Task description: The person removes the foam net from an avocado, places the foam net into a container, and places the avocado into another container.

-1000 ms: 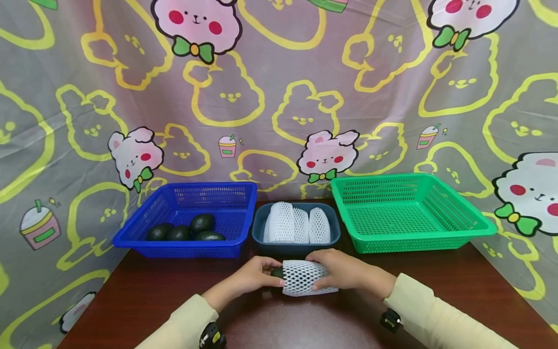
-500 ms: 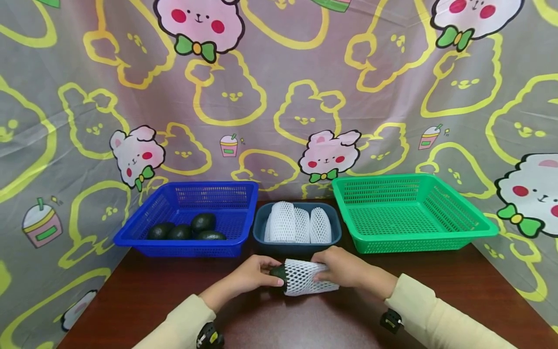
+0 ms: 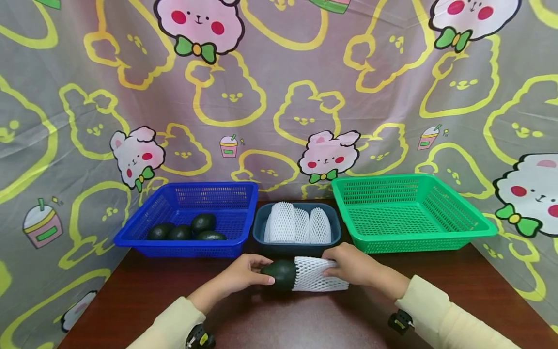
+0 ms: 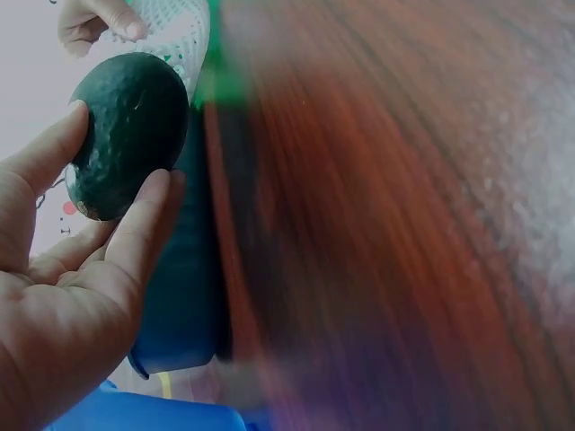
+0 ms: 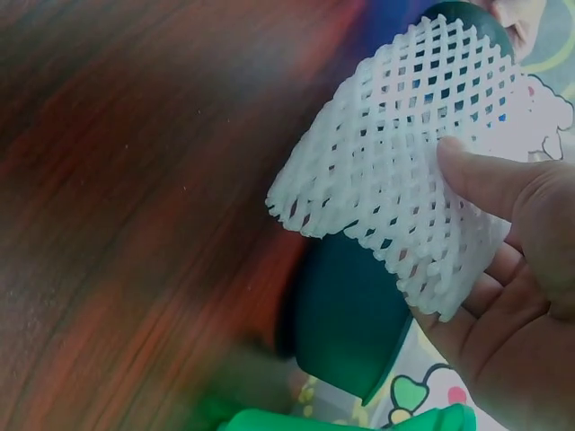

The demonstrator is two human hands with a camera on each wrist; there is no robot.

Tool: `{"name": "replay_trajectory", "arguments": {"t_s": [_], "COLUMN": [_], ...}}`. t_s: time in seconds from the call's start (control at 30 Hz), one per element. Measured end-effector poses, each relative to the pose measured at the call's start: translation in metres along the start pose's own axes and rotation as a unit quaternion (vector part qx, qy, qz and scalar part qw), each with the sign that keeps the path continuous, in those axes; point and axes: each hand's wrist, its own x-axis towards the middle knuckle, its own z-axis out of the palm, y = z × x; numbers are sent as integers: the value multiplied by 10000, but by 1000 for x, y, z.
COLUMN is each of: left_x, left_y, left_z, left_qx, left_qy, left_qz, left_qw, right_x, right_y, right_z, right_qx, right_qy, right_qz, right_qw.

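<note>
A dark green avocado (image 3: 280,275) is held by my left hand (image 3: 241,277), the thumb on one side and the fingers on the other, as the left wrist view (image 4: 130,135) shows. Its right end sits at the mouth of a white foam net sleeve (image 3: 311,274). My right hand (image 3: 355,266) pinches that sleeve near its far end. In the right wrist view the sleeve (image 5: 386,135) hangs flattened and slack, thumb on top, with the avocado's tip showing at its far opening.
Behind the hands, a dark blue-grey tub (image 3: 296,248) holds several white foam sleeves (image 3: 282,223). A blue basket (image 3: 183,249) with several avocados (image 3: 203,223) stands at left, and a green basket (image 3: 423,241) at right. A patterned cloth (image 3: 279,97) hangs behind the brown table (image 3: 287,322).
The foam sleeve has slid right off most of the avocado, which now shows much more of its skin. My right hand has moved right with the sleeve; my left has shifted slightly left.
</note>
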Motion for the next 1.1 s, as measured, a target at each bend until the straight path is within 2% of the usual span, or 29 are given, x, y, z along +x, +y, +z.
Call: {"name": "replay_trajectory", "arguments": {"t_s": [0.4, 0.7, 0.87, 1.1], "left_x": [-7, -9, -10, -9], "left_y": [1, 0, 1, 1], "left_z": [-10, -13, -13, -11], "left_qx": [10, -7, 17, 20], "left_qy": [97, 116, 122, 110], "left_qz": [-41, -82, -74, -73], "left_qw": [9999, 9999, 9999, 9999], "right_x": [-8, -5, 6, 25], "right_y": [0, -4, 0, -1], "right_z": [-13, -31, -33, -30], "right_qx": [-130, 329, 824, 1458], "right_qy": [533, 907, 1275, 1747], "right_qz": [190, 483, 815, 1600], "right_qw": [9983, 9942, 9850, 9605]}}
